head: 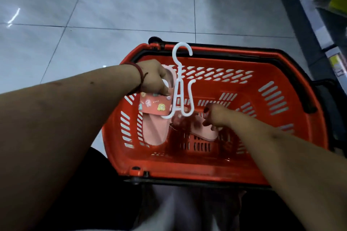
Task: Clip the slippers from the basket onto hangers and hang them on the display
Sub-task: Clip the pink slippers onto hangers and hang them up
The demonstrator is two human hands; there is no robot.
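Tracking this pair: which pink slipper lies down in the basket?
The slipper that the right hand pinches, low inside the red basket. The other slipper is held up by the left hand, against the white hanger.

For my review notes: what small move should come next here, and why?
Probably lift the second pink slipper up to the free prong of the white plastic hanger: the right hand pinches it in the red plastic basket, while the left hand holds hanger and first pink slipper together.

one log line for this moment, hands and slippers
left hand: holds first slipper with hanger | right hand: pinches second slipper in basket | stage: second slipper not yet clipped
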